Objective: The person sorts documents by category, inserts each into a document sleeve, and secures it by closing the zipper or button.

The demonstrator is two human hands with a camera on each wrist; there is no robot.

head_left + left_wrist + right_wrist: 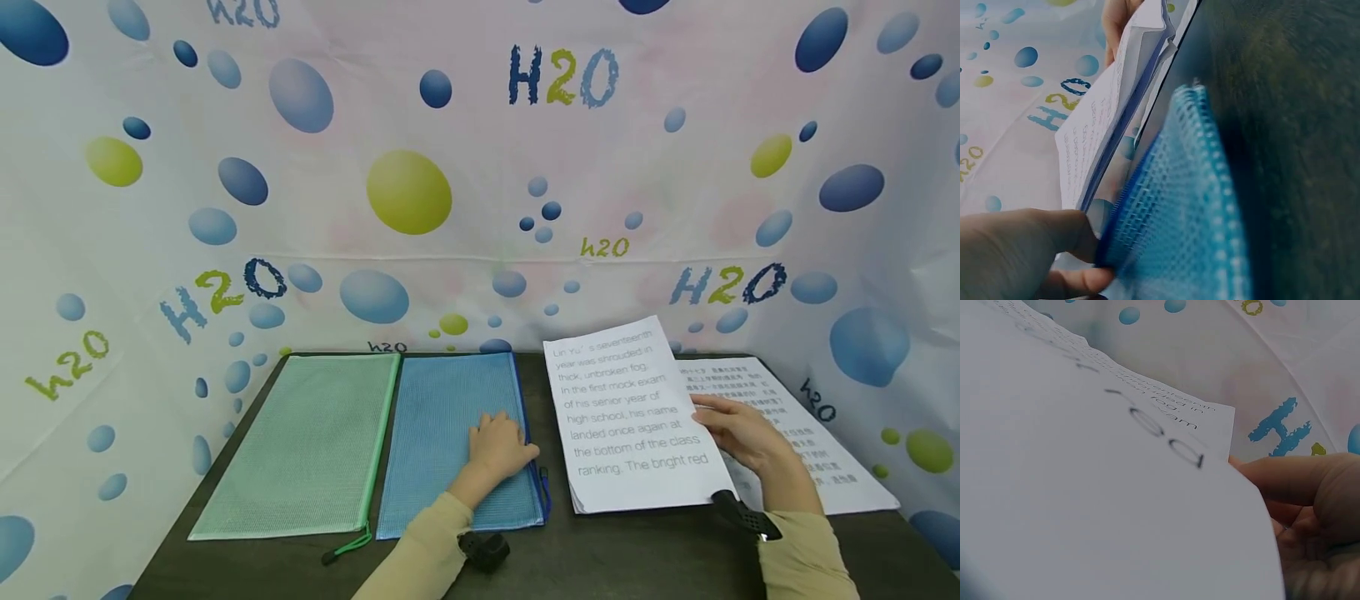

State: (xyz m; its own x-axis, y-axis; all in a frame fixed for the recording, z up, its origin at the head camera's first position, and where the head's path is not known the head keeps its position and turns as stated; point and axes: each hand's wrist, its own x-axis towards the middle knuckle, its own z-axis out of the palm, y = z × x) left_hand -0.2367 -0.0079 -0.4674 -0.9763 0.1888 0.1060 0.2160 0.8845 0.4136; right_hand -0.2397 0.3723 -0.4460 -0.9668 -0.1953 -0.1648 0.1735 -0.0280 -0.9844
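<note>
A blue mesh zipper pouch [442, 433] lies on the dark table, with a blue zipper along its right side. My left hand [497, 450] is over the pouch, and in the left wrist view its thumb and a finger pinch the zipper edge of the pouch [1172, 206]. With my right hand [742, 429] I hold a stack of printed paper [630, 425] by its right edge, tilted up with its English text facing me. Close up in the right wrist view, the paper [1116, 519] hides most of the right fingers.
To the left lies a green mesh pouch [300, 450] with a green zipper and pull cord. Another pile of printed sheets [847, 492] lies at the right, partly covered by the held stack. A wall sheet [480, 125] with printed bubbles stands behind the table [585, 558].
</note>
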